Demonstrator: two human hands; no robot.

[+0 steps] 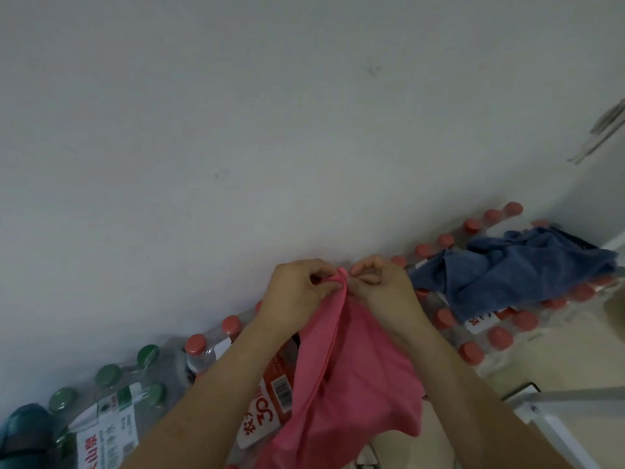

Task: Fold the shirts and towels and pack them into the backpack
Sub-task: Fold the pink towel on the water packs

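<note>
A pink cloth (pixel 355 377) hangs in front of me, held up by its top edge. My left hand (pixel 297 292) and my right hand (pixel 382 286) pinch that edge side by side, almost touching, close to the white wall. A crumpled blue towel (pixel 517 265) lies to the right on top of packs of bottles. No backpack is visible.
Shrink-wrapped packs of red-capped bottles (pixel 473 336) line the wall (pixel 236 130) from centre to right. Green-capped bottle packs (pixel 111 394) sit at lower left, beside a teal object (pixel 23 431) in the corner. A white metal frame (pixel 554 414) stands at lower right on the beige floor.
</note>
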